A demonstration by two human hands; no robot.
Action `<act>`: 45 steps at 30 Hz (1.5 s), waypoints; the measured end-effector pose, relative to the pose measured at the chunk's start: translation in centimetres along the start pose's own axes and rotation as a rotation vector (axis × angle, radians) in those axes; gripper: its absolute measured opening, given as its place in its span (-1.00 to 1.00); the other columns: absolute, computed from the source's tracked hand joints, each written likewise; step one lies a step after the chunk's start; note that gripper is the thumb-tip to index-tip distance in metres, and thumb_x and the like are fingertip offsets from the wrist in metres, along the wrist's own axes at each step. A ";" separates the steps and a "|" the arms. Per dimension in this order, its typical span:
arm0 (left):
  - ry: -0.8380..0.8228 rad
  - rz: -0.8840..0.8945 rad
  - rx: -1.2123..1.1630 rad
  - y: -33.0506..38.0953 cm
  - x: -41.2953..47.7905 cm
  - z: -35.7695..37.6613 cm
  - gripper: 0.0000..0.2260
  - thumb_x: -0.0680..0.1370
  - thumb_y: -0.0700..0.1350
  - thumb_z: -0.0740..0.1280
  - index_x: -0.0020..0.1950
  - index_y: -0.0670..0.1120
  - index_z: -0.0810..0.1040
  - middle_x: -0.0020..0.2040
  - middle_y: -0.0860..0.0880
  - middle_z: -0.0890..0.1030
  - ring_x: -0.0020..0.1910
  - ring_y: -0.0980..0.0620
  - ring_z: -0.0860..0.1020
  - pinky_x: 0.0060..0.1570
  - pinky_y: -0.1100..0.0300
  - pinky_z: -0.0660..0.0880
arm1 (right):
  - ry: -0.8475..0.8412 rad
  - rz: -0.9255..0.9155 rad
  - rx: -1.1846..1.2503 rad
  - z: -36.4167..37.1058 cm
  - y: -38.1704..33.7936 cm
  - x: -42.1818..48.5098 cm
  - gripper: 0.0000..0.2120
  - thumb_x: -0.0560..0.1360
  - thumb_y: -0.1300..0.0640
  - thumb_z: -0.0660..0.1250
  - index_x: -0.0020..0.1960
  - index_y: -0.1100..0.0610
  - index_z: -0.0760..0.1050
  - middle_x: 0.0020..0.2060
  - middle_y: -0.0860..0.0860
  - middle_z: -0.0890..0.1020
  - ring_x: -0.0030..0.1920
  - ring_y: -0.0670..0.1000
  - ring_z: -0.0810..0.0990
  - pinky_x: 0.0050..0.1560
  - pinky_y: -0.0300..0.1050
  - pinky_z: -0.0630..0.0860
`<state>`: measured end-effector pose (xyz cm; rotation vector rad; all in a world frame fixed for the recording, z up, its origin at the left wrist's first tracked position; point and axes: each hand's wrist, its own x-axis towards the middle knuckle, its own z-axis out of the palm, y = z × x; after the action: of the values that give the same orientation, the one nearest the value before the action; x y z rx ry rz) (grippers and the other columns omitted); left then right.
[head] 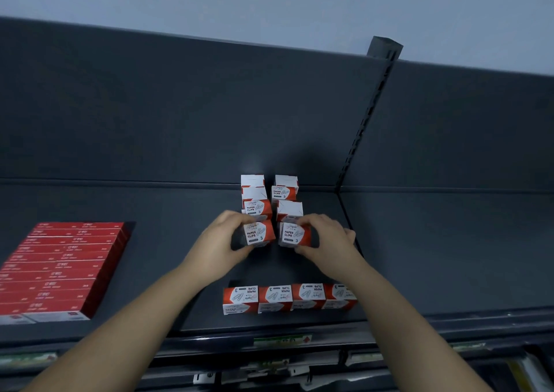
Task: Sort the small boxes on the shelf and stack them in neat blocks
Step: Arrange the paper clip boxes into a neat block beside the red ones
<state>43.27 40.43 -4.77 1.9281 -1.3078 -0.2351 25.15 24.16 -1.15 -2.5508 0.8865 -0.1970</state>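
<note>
Midway along the dark shelf (150, 205), both hands are busy with one small red-and-white carton each. The left hand (224, 237) grips the left paper-clip box (259, 233), fingers curled over its far edge and thumb under its near side. The right hand (328, 235) holds the right paper-clip box (295, 234) the same way from the other side. The two cartons sit side by side with a narrow gap between them, printed faces up. They may be resting on the shelf or raised just off it; the angle does not settle it.

Directly behind them stand two short columns of like boxes (271, 195), reaching to the back panel (209, 107). Nearer the shelf's front edge, below the wrists, lies a row of four boxes (274, 298), touching one another. Well to the left sits a block of flat red boxes (63, 268).
</note>
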 end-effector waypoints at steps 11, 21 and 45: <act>-0.092 -0.258 -0.931 5.6 0.9 -2.9 -0.77 0.46 -0.34 0.44 0.04 -0.07 0.63 0.21 -0.17 0.54 0.03 -0.07 0.65 0.08 0.05 0.60 | -0.040 -0.060 0.774 -4.1 -2.1 -0.9 -0.58 0.46 0.30 0.46 0.16 -0.09 0.45 0.15 -0.09 0.60 0.11 -0.04 0.64 0.12 0.04 0.62; 0.043 -0.232 -1.128 9.4 0.8 -5.4 -0.58 0.39 -0.27 0.38 0.24 -0.11 0.48 0.17 -0.09 0.62 0.07 -0.06 0.65 0.07 0.09 0.60 | 0.044 -0.153 0.948 -7.1 -4.7 -1.8 -0.76 0.53 0.23 0.38 0.13 -0.02 0.54 0.00 -0.06 0.67 0.04 -0.09 0.65 -0.02 -0.19 0.60; -0.019 -0.247 -1.003 10.2 -1.1 -7.9 -0.62 0.53 -0.14 0.35 0.35 -0.03 0.47 0.08 -0.07 0.67 0.09 0.03 0.63 -0.02 0.22 0.57 | -0.003 -0.148 1.062 -7.5 -6.0 -2.1 -0.77 0.61 0.18 0.25 0.19 0.01 0.60 -0.01 -0.07 0.68 0.09 -0.04 0.65 0.02 -0.09 0.64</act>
<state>39.79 43.62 7.36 1.1927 -0.7093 -0.8512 24.82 27.07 8.21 -1.6038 0.3953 -0.5384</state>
